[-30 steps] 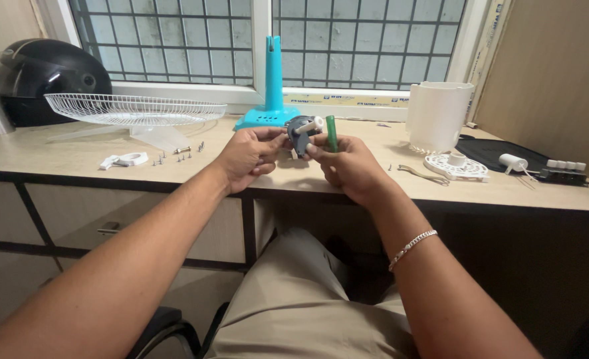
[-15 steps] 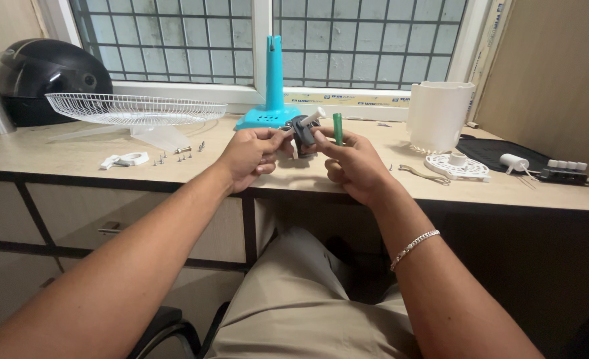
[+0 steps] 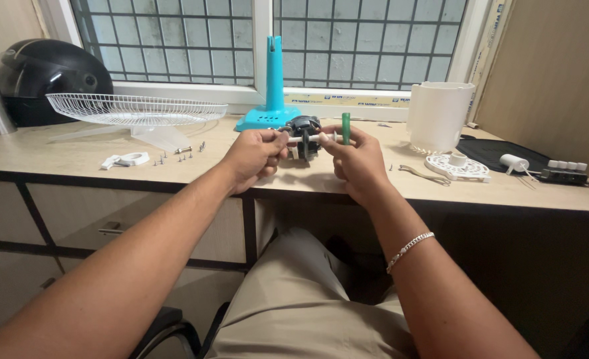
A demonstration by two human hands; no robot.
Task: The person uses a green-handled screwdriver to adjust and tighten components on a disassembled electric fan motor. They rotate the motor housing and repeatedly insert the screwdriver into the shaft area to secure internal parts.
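My left hand [image 3: 254, 156] grips a small dark fan motor [image 3: 303, 126] just above the wooden desk [image 3: 75, 159], in front of the window. My right hand [image 3: 357, 159] is closed around a green-handled screwdriver [image 3: 346, 126] whose handle stands upright above my fingers. A pale shaft runs between the two hands at the motor's front. Both thumbs and forefingers meet at that shaft. The screwdriver's tip is hidden by my fingers.
A blue fan stand [image 3: 274, 80] rises behind the motor. A white wire grille [image 3: 135, 110], loose screws [image 3: 181, 154] and a white bracket [image 3: 127, 159] lie to the left, near a black helmet [image 3: 42, 73]. A white cylindrical housing [image 3: 441, 113], round white plate [image 3: 457, 166] and black mat [image 3: 500, 149] sit right.
The green handle has shifted slightly right as my right hand moved a little away from the motor. My left hand stays in place on the motor.
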